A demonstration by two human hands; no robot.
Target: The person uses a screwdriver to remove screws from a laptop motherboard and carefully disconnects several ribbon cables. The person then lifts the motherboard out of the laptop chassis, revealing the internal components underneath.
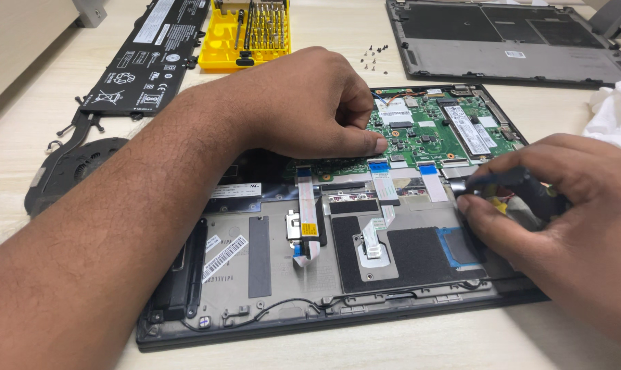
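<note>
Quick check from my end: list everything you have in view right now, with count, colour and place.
Opened laptop base: one, dark grey, centre.
Circuit board: one, green, upper part of the base.
Ribbon cables: several, white with blue ends, below the board.
Battery: one, black, top left.
Cooling fan: one, black, left.
Bit set case: one, yellow, top centre.
Loose screws: a small cluster, dark, right of the case.
Bottom cover: one, grey, top right.
Tissue: one, white, right edge.
Table: one, light wood.
Left hand: pressing on the board.
Right hand: gripping a dark tool.
</note>
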